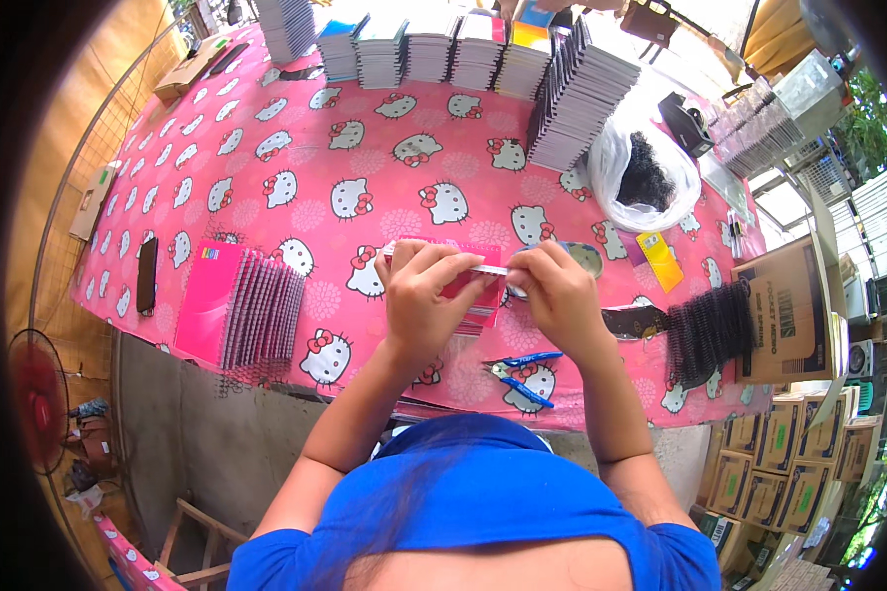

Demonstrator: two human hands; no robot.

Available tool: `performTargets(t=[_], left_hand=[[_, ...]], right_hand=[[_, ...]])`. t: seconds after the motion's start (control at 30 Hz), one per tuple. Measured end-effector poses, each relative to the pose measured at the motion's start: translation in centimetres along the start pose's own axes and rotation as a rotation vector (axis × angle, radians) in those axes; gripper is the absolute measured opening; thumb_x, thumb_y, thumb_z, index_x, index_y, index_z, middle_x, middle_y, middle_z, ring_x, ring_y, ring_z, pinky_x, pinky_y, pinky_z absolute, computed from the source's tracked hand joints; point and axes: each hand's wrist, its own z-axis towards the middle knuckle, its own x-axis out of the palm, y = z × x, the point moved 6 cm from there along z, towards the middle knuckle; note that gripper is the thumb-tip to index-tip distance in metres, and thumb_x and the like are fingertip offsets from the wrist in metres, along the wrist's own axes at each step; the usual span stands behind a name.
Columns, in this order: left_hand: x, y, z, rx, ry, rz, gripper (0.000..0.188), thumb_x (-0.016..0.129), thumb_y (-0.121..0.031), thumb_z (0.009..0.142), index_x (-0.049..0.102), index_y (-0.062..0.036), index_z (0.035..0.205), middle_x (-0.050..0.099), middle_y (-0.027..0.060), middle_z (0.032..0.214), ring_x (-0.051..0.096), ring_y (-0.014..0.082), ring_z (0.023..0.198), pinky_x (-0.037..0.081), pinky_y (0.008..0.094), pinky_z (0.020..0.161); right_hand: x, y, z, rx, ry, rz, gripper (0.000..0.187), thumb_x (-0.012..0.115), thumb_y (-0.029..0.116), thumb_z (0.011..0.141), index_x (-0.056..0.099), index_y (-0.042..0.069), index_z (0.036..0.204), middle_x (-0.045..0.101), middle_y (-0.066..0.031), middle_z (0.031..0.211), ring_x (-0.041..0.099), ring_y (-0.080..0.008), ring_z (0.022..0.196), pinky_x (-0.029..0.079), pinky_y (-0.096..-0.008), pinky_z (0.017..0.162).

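My left hand (424, 300) is closed round a small pink notebook (488, 269), its thumb beneath and its pale edge facing me. At the notebook's right end my right hand (562, 295) pinches its fingertips together. Whatever lies between those fingertips is too small to make out. Below the hands lie more pink notebooks (476, 323), partly covered by my left hand. Blue-handled wire cutters (524, 379) rest on the table near my right forearm. Black plastic spiral coils (710, 333) are heaped to the right. A stack of spiral-bound pink notebooks (212, 300) stands at the left.
The table has a pink cartoon-cat cover (296, 227). Notebook stacks (429, 51) line the far edge, with a taller stack (581, 98) beside them. A white plastic bag (616, 202) holds black coils. An open carton (784, 315) stands right; a round container (588, 259) sits behind my right hand.
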Motion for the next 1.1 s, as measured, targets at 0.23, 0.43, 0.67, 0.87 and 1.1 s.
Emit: performTargets(t=[0.23, 0.43, 0.67, 0.87, 1.1], left_hand=[[0.0, 0.0, 0.0, -0.002, -0.008, 0.002, 0.02, 0.081, -0.02, 0.066, 0.073, -0.017, 0.084, 0.065, -0.0049, 0.082, 0.054, 0.0156, 0.085, 0.031, 0.0361, 0.084], [-0.1, 0.0, -0.1, -0.01, -0.008, -0.004, 0.02, 0.081, -0.02, 0.066, 0.073, -0.0168, 0.084, 0.066, -0.0044, 0.081, 0.055, 0.0154, 0.085, 0.032, 0.0358, 0.083], [-0.2, -0.2, -0.3, -0.002, -0.037, 0.005, 0.019, 0.081, -0.019, 0.067, 0.072, -0.0165, 0.083, 0.066, -0.0041, 0.081, 0.055, 0.0157, 0.085, 0.032, 0.0354, 0.082], [0.1, -0.3, -0.3, 0.011, -0.047, 0.018, 0.019, 0.081, -0.021, 0.067, 0.072, -0.0161, 0.083, 0.066, -0.0036, 0.082, 0.055, 0.0157, 0.085, 0.033, 0.0349, 0.081], [-0.9, -0.3, -0.4, -0.016, -0.018, -0.052, 0.023, 0.082, -0.022, 0.066, 0.071, -0.0145, 0.085, 0.066, -0.0021, 0.081, 0.056, 0.0179, 0.085, 0.034, 0.0361, 0.081]], right_hand=[[0.4, 0.8, 0.2, 0.081, -0.041, -0.007, 0.024, 0.07, 0.023, 0.081, 0.06, 0.004, 0.09, 0.058, -0.0112, 0.086, 0.061, -0.0311, 0.084, 0.049, -0.0409, 0.063], [0.6, 1.0, 0.7, 0.004, -0.064, 0.0, 0.018, 0.07, 0.018, 0.08, 0.06, 0.003, 0.085, 0.058, -0.0118, 0.082, 0.061, -0.0305, 0.08, 0.049, -0.0403, 0.063], [0.3, 0.8, 0.9, 0.068, -0.057, 0.103, 0.012, 0.069, 0.008, 0.077, 0.059, 0.002, 0.079, 0.057, -0.0126, 0.076, 0.058, -0.0308, 0.074, 0.047, -0.0398, 0.064], [0.9, 1.8, 0.4, -0.037, -0.186, -0.09, 0.008, 0.066, 0.005, 0.078, 0.06, 0.0, 0.08, 0.058, -0.0134, 0.077, 0.059, -0.0313, 0.075, 0.047, -0.0398, 0.066], [-3.9, -11.6, -1.2, 0.263, 0.05, -0.103, 0.027, 0.068, 0.016, 0.078, 0.063, 0.001, 0.1, 0.065, -0.0143, 0.095, 0.061, -0.0334, 0.098, 0.048, -0.0426, 0.079]])
